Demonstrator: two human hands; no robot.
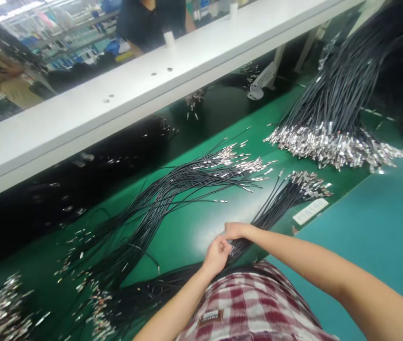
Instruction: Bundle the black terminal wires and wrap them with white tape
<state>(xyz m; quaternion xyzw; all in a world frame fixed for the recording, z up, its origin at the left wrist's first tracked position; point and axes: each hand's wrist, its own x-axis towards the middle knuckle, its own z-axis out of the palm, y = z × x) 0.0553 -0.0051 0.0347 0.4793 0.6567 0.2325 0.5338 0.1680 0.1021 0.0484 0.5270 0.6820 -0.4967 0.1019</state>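
Note:
My left hand (217,255) and my right hand (236,231) meet close to my body at the front edge of the green table (194,237). Both have their fingers curled in, over a bundle of black cables (270,213). What lies between the fingers is too small to make out. The bundle runs up and right, ending in silvery connectors (308,184). Beyond my hands lies a looser bundle of black cables (166,189) with metal tips.
A large pile of cables (347,90) hangs at the upper right. More connectors (2,308) lie at the lower left. A white shelf (116,99) crosses above the table; behind it is a person (155,23). A paper label (310,211) is on the table edge.

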